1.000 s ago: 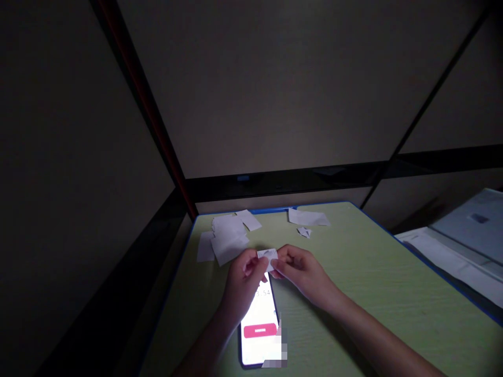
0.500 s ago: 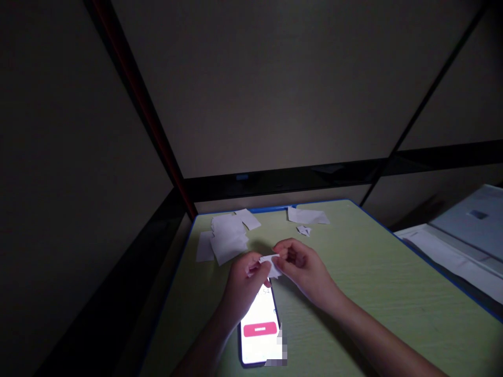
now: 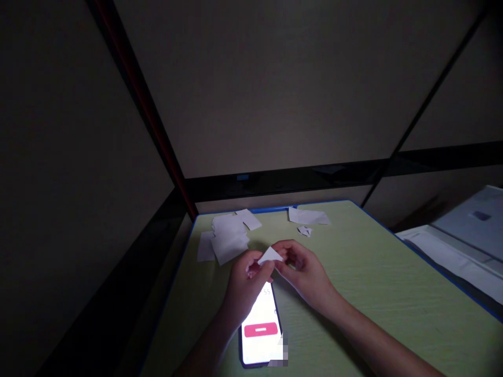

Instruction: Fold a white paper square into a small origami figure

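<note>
Between my two hands is a small folded piece of white paper (image 3: 270,255), its upper part showing as a triangle with the point away from me. My left hand (image 3: 247,277) pinches its left side, thumb on top. On the other side, my right hand (image 3: 301,267) is closed on the right corner with thumb and fingers. Parts of the paper are hidden behind my thumbs. Below the hands a lit smartphone (image 3: 261,348) lies on the table, with a red button on its screen; my left hand covers its upper left part.
Several white paper sheets (image 3: 230,243) lie overlapping at the far left of the green table (image 3: 373,272). A paper strip (image 3: 309,216) and a small folded paper piece (image 3: 304,231) are at the far right. Beyond the right edge stands a pale box-like object (image 3: 471,225). A wall panel (image 3: 275,94) rises behind.
The paper between my hands now shows a triangular peak where its top edge was flat. My fingers have shifted slightly around it. The digits on the phone screen have changed.
</note>
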Available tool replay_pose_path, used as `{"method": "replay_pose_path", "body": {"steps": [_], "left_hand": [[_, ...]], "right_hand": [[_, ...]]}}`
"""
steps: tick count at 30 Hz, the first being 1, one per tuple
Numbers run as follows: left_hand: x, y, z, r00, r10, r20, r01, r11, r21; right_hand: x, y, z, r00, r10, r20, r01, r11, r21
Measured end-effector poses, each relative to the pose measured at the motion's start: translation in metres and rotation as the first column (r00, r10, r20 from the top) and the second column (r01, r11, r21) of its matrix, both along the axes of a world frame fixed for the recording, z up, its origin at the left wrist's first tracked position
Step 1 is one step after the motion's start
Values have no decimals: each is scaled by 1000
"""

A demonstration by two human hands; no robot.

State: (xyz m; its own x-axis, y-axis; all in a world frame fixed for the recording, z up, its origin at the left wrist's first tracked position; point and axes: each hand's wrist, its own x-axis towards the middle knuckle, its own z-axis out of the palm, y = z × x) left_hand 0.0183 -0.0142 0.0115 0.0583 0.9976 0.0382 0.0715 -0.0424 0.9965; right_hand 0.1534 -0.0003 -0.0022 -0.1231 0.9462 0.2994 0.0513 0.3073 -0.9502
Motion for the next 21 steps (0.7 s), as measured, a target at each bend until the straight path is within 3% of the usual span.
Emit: {"method": "replay_pose_path", "body": {"steps": [6, 10, 21], "left_hand": [[-3, 2, -4, 997, 63, -54, -61, 998, 31], [-3, 4, -6, 996, 73, -56, -72, 997, 22], [3, 1, -7, 997, 72, -9, -71, 996, 58]], "right_hand": [[2, -5, 3, 978, -58, 202, 26, 987, 158], [2, -7, 6, 964, -120, 236, 61, 968, 243], [0, -4, -1, 978, -100, 184, 81, 991, 109]]}}
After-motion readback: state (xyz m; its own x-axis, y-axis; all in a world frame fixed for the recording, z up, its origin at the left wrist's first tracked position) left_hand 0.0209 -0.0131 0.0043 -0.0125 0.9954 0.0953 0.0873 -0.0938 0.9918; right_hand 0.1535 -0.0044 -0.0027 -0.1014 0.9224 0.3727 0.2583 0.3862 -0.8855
